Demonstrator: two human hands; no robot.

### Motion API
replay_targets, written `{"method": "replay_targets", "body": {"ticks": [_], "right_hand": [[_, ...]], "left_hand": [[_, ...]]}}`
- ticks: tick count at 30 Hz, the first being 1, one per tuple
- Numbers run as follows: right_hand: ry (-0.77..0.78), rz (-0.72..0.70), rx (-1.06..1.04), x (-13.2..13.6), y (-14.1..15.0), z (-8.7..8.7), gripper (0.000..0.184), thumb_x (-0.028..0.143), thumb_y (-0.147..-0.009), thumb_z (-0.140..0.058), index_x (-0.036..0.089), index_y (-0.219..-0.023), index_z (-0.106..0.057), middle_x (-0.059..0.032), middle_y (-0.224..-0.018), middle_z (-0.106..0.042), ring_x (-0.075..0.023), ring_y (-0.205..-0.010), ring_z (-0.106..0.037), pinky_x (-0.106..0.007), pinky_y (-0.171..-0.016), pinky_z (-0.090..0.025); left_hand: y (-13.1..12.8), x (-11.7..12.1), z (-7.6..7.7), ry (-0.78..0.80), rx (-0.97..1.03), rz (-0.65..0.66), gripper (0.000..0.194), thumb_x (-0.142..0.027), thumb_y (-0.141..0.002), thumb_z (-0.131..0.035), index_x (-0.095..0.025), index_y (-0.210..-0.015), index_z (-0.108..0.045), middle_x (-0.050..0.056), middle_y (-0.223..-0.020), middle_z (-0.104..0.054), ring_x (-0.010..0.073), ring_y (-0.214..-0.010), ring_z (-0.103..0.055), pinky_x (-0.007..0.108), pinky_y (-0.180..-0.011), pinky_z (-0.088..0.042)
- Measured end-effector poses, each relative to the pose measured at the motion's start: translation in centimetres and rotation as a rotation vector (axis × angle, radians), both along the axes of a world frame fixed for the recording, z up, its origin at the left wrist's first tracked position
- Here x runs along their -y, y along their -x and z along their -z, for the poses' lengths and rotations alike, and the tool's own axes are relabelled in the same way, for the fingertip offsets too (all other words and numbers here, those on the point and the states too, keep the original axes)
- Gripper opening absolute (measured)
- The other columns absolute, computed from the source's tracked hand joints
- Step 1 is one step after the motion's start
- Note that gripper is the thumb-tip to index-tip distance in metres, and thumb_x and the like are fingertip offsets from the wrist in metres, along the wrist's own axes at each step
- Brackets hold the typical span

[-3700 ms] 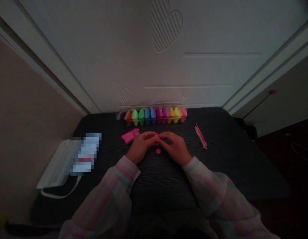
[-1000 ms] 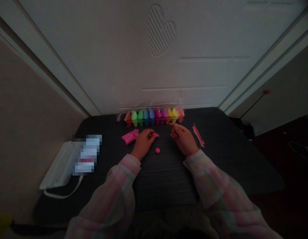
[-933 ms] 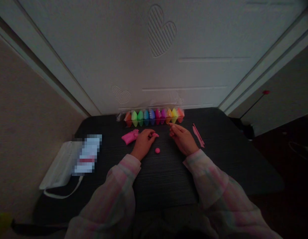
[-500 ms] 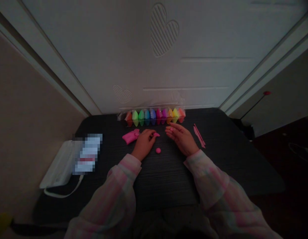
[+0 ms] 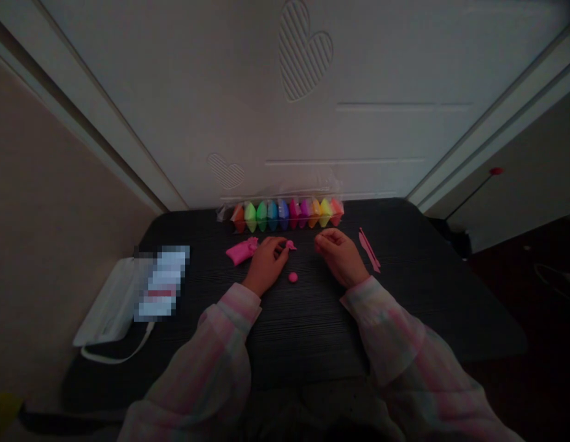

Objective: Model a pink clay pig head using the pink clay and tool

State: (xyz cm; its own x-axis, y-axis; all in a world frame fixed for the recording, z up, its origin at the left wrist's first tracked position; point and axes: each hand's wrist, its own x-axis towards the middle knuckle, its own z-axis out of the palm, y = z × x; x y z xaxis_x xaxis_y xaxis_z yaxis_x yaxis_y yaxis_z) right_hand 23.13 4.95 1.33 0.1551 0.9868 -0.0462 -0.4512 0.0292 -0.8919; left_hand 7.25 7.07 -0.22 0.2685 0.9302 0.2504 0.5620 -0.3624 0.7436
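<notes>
My left hand (image 5: 266,264) rests on the dark table, its thumb and fingertips closed on a small lump of pink modelling clay (image 5: 290,245). To the right, my right hand (image 5: 339,255) is held with thumb and fingers pinched together. A bit of pink clay lay on those fingers a moment ago; the closed fingertips hide it now. Between the hands and nearer to me, a small pink clay ball (image 5: 293,277) sits on the table. A pink packet of clay (image 5: 241,252) lies just left of my left hand.
A row of several coloured clay packets (image 5: 284,215) in clear wrap stands along the back, against a white panel. Pink modelling tools (image 5: 369,250) lie right of my right hand. On the left are a blurred-out phone-like object (image 5: 163,282), a white cable and a white case (image 5: 110,301).
Both hands were together at the clay, then parted, the right moving right with a small bit. Its fingers opened, showing the pink bit, and have now closed. The ball has stayed put.
</notes>
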Motion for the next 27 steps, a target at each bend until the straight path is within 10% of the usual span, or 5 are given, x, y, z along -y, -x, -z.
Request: {"method": "replay_targets", "body": {"ticks": [7, 16, 27], "right_hand": [[-0.008, -0.046, 0.051, 0.0, 0.0, 0.4, 0.023, 0.030, -0.063, -0.067, 0.019, -0.081, -0.060, 0.0015, -0.072, -0.065, -0.0089, -0.065, -0.060, -0.023, -0.064, -0.045], [-0.068, -0.013, 0.111, 0.0, -0.1, 0.5, 0.023, 0.038, -0.067, -0.063, 0.018, -0.060, -0.054, 0.0081, -0.045, -0.044, -0.0039, -0.040, -0.036, -0.020, -0.044, -0.032], [0.005, -0.059, 0.015, 0.3, 0.2, -0.3, 0.019, 0.030, -0.061, -0.068, 0.019, -0.075, -0.062, 0.0007, -0.069, -0.065, -0.0080, -0.061, -0.060, -0.022, -0.062, -0.046]], "left_hand": [[0.1, 0.0, 0.1, -0.009, 0.037, -0.028, 0.021, -0.021, -0.077, -0.047, -0.014, -0.095, -0.055, 0.007, -0.094, -0.056, 0.0136, -0.075, -0.056, 0.029, -0.068, -0.048], [0.3, 0.0, 0.3, -0.009, 0.080, -0.033, 0.020, -0.023, -0.078, -0.045, -0.015, -0.094, -0.054, 0.008, -0.096, -0.057, 0.0153, -0.083, -0.056, 0.030, -0.072, -0.048], [0.3, 0.0, 0.2, -0.027, 0.103, -0.055, 0.018, -0.023, -0.078, -0.045, -0.016, -0.092, -0.055, 0.007, -0.092, -0.058, 0.0160, -0.085, -0.056, 0.029, -0.071, -0.048]]}}
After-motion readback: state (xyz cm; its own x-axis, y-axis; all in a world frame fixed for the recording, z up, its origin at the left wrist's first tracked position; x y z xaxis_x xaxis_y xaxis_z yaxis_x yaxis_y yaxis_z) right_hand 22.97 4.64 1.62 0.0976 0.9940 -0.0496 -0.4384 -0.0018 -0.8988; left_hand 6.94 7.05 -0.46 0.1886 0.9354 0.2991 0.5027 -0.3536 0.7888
